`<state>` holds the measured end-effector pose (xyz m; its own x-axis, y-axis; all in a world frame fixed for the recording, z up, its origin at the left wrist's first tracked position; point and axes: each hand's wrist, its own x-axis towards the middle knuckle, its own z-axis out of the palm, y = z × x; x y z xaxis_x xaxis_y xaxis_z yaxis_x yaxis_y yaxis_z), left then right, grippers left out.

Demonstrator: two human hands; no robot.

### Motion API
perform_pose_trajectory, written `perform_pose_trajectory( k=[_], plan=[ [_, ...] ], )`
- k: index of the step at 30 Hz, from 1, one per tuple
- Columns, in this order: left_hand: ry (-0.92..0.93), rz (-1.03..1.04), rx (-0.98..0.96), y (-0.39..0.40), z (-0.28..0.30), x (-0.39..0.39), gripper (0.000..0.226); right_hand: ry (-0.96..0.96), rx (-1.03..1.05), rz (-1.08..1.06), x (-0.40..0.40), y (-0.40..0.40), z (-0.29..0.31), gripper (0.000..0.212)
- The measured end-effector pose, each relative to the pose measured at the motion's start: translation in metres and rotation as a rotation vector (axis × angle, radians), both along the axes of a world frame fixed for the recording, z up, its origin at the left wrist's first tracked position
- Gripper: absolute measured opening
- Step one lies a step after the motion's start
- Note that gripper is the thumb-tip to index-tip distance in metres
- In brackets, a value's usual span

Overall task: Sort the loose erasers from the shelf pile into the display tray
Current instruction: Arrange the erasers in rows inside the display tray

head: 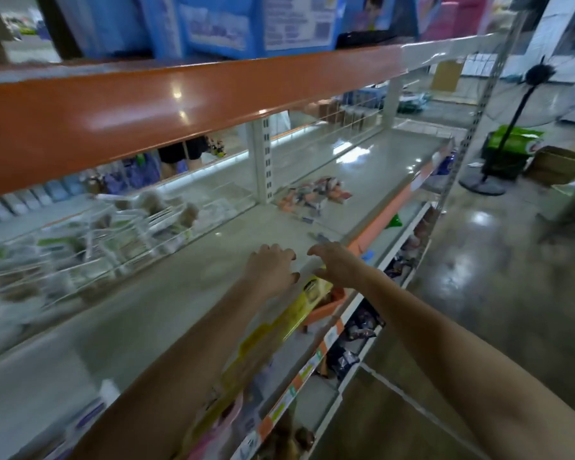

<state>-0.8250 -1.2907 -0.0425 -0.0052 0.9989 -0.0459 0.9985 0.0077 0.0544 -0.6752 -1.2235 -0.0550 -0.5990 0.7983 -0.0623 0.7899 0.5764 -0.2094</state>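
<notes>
A pile of loose erasers [316, 194] in orange, blue and white wrappers lies on the grey shelf [166, 303], to the right of the white upright post. Two stray ones [316, 235] lie nearer the front edge. My left hand [273, 268] and my right hand [337, 262] hover side by side above the shelf near its front edge, short of the pile, with fingers loosely curled and holding nothing. A clear plastic display tray [90, 240] with compartments sits at the left on the shelf, blurred. An orange tray [326, 307] shows below my forearms.
An orange shelf beam [180, 101] runs overhead with blue boxes [253, 24] on it. Lower shelves hold packaged goods [362, 330]. A standing fan [512, 127] and a cardboard box [558, 164] are on the floor at the right.
</notes>
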Motion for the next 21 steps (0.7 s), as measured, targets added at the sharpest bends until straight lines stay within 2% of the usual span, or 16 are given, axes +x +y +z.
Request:
perform_pose_trajectory(
  k=[11, 21],
  plan=[
    [0.002, 0.145, 0.068, 0.137, -0.016, 0.027, 0.040, 0.119, -0.006, -0.052, 0.068, 0.162, -0.017, 0.044],
    [-0.044, 0.188, 0.113, 0.199, -0.041, 0.009, 0.043, 0.171, 0.082, -0.078, 0.058, 0.266, -0.018, 0.041]
  ],
)
